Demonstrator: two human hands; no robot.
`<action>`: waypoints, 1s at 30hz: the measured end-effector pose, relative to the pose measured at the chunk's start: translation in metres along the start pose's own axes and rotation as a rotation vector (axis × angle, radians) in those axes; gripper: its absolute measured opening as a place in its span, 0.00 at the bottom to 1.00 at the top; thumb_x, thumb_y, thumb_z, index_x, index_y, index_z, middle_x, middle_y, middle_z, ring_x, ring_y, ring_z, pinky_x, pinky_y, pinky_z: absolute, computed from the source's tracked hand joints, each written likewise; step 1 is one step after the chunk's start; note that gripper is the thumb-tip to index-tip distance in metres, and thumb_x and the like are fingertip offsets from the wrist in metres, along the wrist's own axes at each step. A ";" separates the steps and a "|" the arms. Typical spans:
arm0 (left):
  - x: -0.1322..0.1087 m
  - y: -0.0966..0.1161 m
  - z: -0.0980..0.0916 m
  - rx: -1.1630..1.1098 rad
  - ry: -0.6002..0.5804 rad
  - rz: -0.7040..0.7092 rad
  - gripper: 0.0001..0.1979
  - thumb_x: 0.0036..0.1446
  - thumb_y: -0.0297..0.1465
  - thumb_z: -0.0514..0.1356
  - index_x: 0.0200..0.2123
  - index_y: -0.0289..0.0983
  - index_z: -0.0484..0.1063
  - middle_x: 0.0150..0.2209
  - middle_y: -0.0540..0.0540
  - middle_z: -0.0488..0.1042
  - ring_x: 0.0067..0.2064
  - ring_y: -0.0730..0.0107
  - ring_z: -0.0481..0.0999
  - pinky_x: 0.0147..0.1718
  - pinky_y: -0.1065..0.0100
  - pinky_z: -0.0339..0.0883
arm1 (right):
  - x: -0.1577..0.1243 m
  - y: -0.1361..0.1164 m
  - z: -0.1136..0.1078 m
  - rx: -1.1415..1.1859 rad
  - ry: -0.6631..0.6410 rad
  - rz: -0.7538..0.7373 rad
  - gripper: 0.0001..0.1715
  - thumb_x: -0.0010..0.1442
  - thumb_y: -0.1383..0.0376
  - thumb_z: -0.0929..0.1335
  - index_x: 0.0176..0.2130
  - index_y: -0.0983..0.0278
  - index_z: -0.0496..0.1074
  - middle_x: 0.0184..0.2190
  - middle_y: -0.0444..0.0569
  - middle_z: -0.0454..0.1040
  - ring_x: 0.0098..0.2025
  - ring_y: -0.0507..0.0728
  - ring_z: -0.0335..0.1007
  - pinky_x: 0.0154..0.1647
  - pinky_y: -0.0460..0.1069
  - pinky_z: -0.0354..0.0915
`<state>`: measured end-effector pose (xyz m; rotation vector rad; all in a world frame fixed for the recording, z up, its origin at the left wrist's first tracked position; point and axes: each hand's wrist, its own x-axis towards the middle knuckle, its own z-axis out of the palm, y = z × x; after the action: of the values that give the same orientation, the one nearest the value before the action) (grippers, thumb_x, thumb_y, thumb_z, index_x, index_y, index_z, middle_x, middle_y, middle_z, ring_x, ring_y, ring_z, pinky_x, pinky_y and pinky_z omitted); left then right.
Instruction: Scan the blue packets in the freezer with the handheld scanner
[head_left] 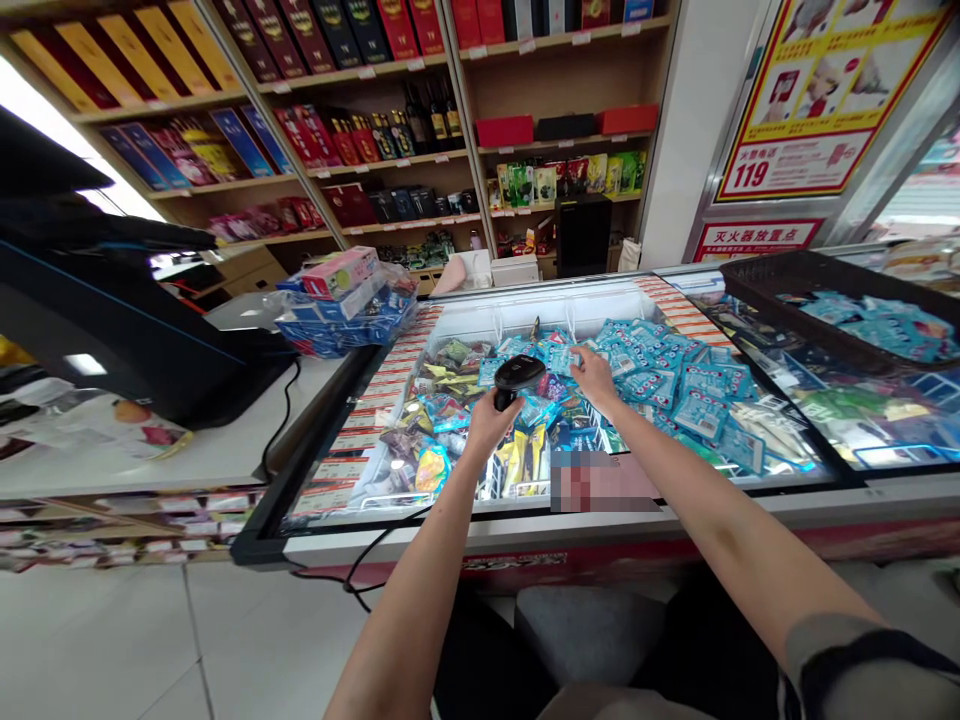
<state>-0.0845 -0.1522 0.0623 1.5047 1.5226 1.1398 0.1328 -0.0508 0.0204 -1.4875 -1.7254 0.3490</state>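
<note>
My left hand (491, 420) is wrapped round the handle of a black barcode scanner (520, 373), held above the glass-topped freezer (495, 305). Just to its right, the fingers of my right hand (594, 378) are closed at the edge of a small blue packet (557, 356), close to the scanner's head. A loose heap of similar blue packets (649, 370) spreads to the right of my right hand, on the freezer's top. Through the glass, colourful wrapped items (442, 415) show below my left hand.
A bundle of blue and pink boxes in plastic (349, 305) sits at the freezer's left corner. Further left, a black checkout terminal (127, 310) stands on a white counter. A dark tray (810, 275) of blue packets lies at right. The scanner's cable (360, 560) hangs over the front edge.
</note>
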 end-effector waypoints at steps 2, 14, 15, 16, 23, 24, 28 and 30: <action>0.002 -0.006 -0.008 0.028 0.006 0.015 0.16 0.47 0.44 0.62 0.30 0.37 0.66 0.14 0.55 0.63 0.14 0.74 0.63 0.15 0.73 0.53 | 0.005 -0.001 -0.005 -0.106 0.035 0.026 0.20 0.57 0.66 0.62 0.49 0.65 0.69 0.37 0.52 0.75 0.43 0.60 0.70 0.50 0.54 0.62; 0.009 -0.024 -0.034 0.012 0.060 0.033 0.16 0.49 0.44 0.60 0.31 0.37 0.66 0.14 0.54 0.64 0.15 0.75 0.63 0.16 0.73 0.55 | 0.030 -0.013 -0.017 -0.362 0.100 0.131 0.16 0.59 0.70 0.60 0.39 0.71 0.75 0.54 0.70 0.61 0.56 0.76 0.54 0.47 0.66 0.60; 0.010 -0.025 -0.036 0.011 0.063 0.033 0.16 0.49 0.44 0.60 0.31 0.37 0.66 0.14 0.54 0.64 0.15 0.75 0.63 0.16 0.73 0.55 | 0.033 -0.015 -0.015 -0.353 0.092 0.110 0.16 0.60 0.69 0.60 0.40 0.70 0.75 0.53 0.70 0.62 0.57 0.76 0.52 0.48 0.67 0.58; 0.011 -0.026 -0.038 0.009 0.068 0.030 0.16 0.49 0.45 0.60 0.31 0.37 0.66 0.15 0.54 0.64 0.15 0.75 0.63 0.16 0.73 0.55 | 0.036 -0.017 -0.011 -0.343 0.067 0.072 0.16 0.60 0.69 0.60 0.40 0.69 0.75 0.52 0.68 0.64 0.58 0.75 0.51 0.51 0.68 0.56; 0.019 -0.034 -0.056 -0.009 0.095 0.005 0.16 0.48 0.44 0.60 0.31 0.36 0.66 0.15 0.53 0.65 0.16 0.75 0.64 0.16 0.74 0.55 | 0.048 -0.033 0.042 -0.414 -0.235 -0.301 0.25 0.63 0.62 0.61 0.58 0.63 0.63 0.57 0.55 0.65 0.60 0.65 0.54 0.57 0.61 0.53; 0.020 -0.035 -0.057 -0.015 0.096 0.001 0.17 0.48 0.44 0.60 0.30 0.36 0.66 0.15 0.53 0.64 0.15 0.75 0.64 0.16 0.74 0.56 | 0.048 -0.034 0.050 -0.418 -0.265 -0.320 0.25 0.63 0.60 0.60 0.59 0.62 0.62 0.59 0.53 0.63 0.61 0.65 0.53 0.58 0.61 0.53; 0.021 -0.037 -0.061 -0.035 0.090 -0.012 0.17 0.49 0.45 0.60 0.30 0.36 0.66 0.15 0.53 0.65 0.15 0.76 0.63 0.16 0.73 0.56 | 0.046 -0.041 0.067 -0.467 -0.324 -0.324 0.23 0.65 0.56 0.58 0.54 0.59 0.67 0.59 0.48 0.64 0.62 0.63 0.53 0.61 0.60 0.48; 0.021 -0.037 -0.061 -0.028 0.080 -0.010 0.17 0.49 0.45 0.59 0.30 0.36 0.66 0.15 0.53 0.65 0.15 0.76 0.63 0.15 0.73 0.56 | 0.045 -0.045 0.066 -0.512 -0.304 -0.290 0.25 0.66 0.54 0.56 0.48 0.63 0.73 0.52 0.52 0.71 0.57 0.63 0.59 0.59 0.59 0.50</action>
<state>-0.1570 -0.1353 0.0523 1.4470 1.5588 1.2238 0.0548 -0.0023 0.0265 -1.5533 -2.3694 -0.0317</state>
